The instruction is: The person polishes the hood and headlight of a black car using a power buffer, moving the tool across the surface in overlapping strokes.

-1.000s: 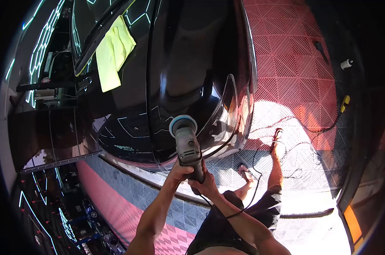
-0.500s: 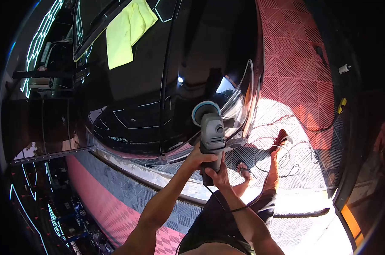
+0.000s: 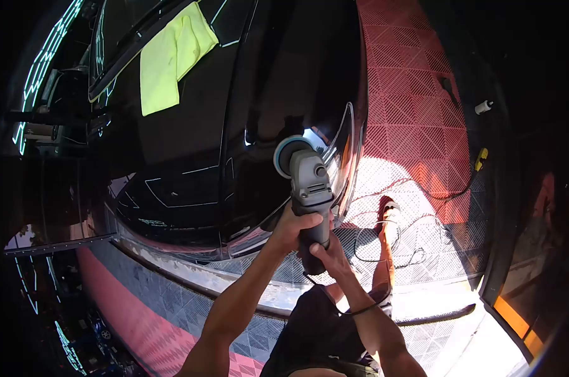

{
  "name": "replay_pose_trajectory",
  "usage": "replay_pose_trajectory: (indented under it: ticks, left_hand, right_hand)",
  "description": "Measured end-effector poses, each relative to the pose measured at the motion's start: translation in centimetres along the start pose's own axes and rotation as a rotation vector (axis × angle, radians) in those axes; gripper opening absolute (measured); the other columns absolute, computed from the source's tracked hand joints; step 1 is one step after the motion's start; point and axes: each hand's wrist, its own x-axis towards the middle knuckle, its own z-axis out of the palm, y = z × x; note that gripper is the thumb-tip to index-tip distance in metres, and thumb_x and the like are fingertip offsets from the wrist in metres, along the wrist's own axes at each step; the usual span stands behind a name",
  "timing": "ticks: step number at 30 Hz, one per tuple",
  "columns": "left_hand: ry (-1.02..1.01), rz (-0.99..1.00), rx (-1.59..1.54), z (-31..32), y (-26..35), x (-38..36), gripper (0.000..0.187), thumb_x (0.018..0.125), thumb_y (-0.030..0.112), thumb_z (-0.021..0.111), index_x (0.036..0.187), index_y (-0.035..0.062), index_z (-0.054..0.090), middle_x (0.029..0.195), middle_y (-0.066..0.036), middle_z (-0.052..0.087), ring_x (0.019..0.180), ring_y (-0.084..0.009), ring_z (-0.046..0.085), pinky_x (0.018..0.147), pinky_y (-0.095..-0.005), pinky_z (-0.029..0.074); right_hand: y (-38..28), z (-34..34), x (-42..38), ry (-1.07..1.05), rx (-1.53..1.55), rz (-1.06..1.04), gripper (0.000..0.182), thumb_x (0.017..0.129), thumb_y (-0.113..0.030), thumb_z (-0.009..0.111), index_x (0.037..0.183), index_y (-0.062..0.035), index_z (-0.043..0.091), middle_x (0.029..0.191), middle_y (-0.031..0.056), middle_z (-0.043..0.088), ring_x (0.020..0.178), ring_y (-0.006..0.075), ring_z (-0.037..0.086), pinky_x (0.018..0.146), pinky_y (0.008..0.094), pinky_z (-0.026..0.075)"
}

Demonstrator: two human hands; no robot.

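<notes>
Both my hands hold a grey polisher [image 3: 311, 179], whose round blue-rimmed pad [image 3: 285, 154] lies against the glossy black car body [image 3: 187, 144] beside the headlight [image 3: 342, 151]. My left hand [image 3: 294, 227] is wrapped round the polisher's body just behind its head. Further back, my right hand [image 3: 336, 256] closes on the dark rear end of the handle. A black cord [image 3: 353, 311] runs from that end over my right forearm. Some of my fingers are hidden beneath the tool.
A yellow-green cloth [image 3: 171, 60] lies on the car's bonnet. Red floor tiles [image 3: 404, 107] stretch along the right, with a small white bottle [image 3: 483, 107] and a yellow object [image 3: 481, 159] on a cord. More cord [image 3: 391, 259] loops near my foot [image 3: 390, 210].
My view has shifted, so the car and cloth appear further left. The polisher has slid forward along the bodywork, away from me, with both hands still on it.
</notes>
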Motion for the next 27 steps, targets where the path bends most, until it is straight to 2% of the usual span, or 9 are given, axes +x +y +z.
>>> replay_pose_trajectory:
  ticks: [3, 5, 7, 9, 11, 12, 15, 20, 27]
  left_hand:
    - [-0.009, 0.007, 0.134, 1.5, 0.9, 1.9, 0.05, 0.07, 0.025, 0.072, 0.109, -0.0017, 0.055, 0.087, -0.014, 0.063, 0.078, -0.0219, 0.063, 0.071, -0.0345, 0.053]
    - [0.007, -0.001, 0.157, 1.1, 0.8, 1.4, 0.051, 0.069, 0.025, 0.072, 0.109, -0.0019, 0.056, 0.086, -0.014, 0.063, 0.077, -0.0219, 0.064, 0.07, -0.0342, 0.053]
    - [0.037, -0.025, 0.187, -0.8, 0.0, -0.9, 0.054, 0.067, 0.026, 0.074, 0.108, -0.0021, 0.055, 0.086, -0.014, 0.064, 0.076, -0.0233, 0.064, 0.069, -0.0341, 0.054]
    - [0.099, -0.106, 0.21, -3.7, -1.1, -4.0, 0.057, 0.062, 0.02, 0.079, 0.11, -0.0014, 0.056, 0.087, -0.011, 0.065, 0.08, -0.0222, 0.066, 0.073, -0.0331, 0.054]
    - [0.198, -0.099, 0.223, -7.2, -2.5, -7.4, 0.064, 0.06, 0.017, 0.084, 0.115, 0.0012, 0.056, 0.095, -0.009, 0.066, 0.087, -0.0198, 0.066, 0.079, -0.0338, 0.053]
    - [0.198, -0.127, 0.244, -8.1, -2.3, -8.6, 0.065, 0.06, 0.017, 0.084, 0.116, 0.0018, 0.056, 0.096, -0.009, 0.065, 0.089, -0.0195, 0.065, 0.08, -0.0339, 0.053]
    - [0.201, -0.198, 0.325, -6.9, -0.7, -8.7, 0.066, 0.059, 0.018, 0.085, 0.116, 0.0026, 0.056, 0.098, -0.008, 0.065, 0.09, -0.0185, 0.065, 0.081, -0.0334, 0.053]
    - [0.222, -0.228, 0.677, -4.9, 0.8, -5.1, 0.066, 0.056, 0.019, 0.084, 0.114, 0.0035, 0.057, 0.098, -0.005, 0.065, 0.089, -0.0148, 0.063, 0.081, -0.0307, 0.051]
    - [0.226, -0.241, 0.514, -3.3, 1.1, -5.0, 0.065, 0.056, 0.02, 0.084, 0.113, 0.003, 0.058, 0.1, -0.005, 0.065, 0.089, -0.0153, 0.063, 0.082, -0.031, 0.05]
  right_hand:
    - [-1.2, 0.0, 0.8, 0.107, 0.076, -0.133, 0.056, 0.08, -0.04, 0.069, 0.107, 0.0067, 0.055, 0.085, 0.0112, 0.065, 0.079, 0.0197, 0.065, 0.071, 0.0313, 0.052]
    - [-0.1, 0.0, 0.8, -0.03, 0.209, 0.008, 0.054, 0.08, -0.038, 0.069, 0.107, 0.0061, 0.055, 0.09, 0.0127, 0.065, 0.082, 0.0194, 0.065, 0.072, 0.032, 0.053]
    - [2.6, 2.0, 0.0, 0.067, 0.118, -0.005, 0.061, 0.074, -0.036, 0.072, 0.113, 0.0085, 0.055, 0.096, 0.0156, 0.065, 0.09, 0.022, 0.065, 0.08, 0.0327, 0.052]
    - [6.1, 4.9, -0.8, 0.041, 0.23, -0.077, 0.076, 0.072, -0.035, 0.074, 0.128, 0.0087, 0.045, 0.103, 0.0172, 0.064, 0.098, 0.022, 0.062, 0.086, 0.0328, 0.049]
    - [7.0, 6.6, -1.7, -0.08, 0.081, 0.067, 0.093, 0.071, -0.034, 0.075, 0.141, 0.0061, 0.03, 0.11, 0.0169, 0.062, 0.104, 0.02, 0.058, 0.092, 0.0326, 0.045]
    - [7.8, 7.8, -1.8, -0.109, 0.189, 0.06, 0.102, 0.071, -0.033, 0.075, 0.147, 0.0035, 0.018, 0.115, 0.0166, 0.06, 0.106, 0.0187, 0.057, 0.093, 0.0321, 0.044]
    - [7.9, 9.0, -2.1, -0.107, 0.296, 0.062, 0.096, 0.071, -0.032, 0.075, 0.144, 0.0042, 0.023, 0.117, 0.0157, 0.058, 0.109, 0.0185, 0.055, 0.095, 0.0313, 0.043]
    - [7.8, 8.4, -0.6, -0.057, 0.525, -0.04, 0.084, 0.073, -0.034, 0.075, 0.135, 0.0007, 0.032, 0.113, 0.0118, 0.058, 0.096, 0.017, 0.061, 0.085, 0.0297, 0.05]
    - [6.8, 8.4, -1.4, -0.137, 0.648, 0.034, 0.088, 0.073, -0.035, 0.075, 0.139, -0.0017, 0.026, 0.109, 0.0111, 0.058, 0.097, 0.0163, 0.06, 0.083, 0.0308, 0.051]
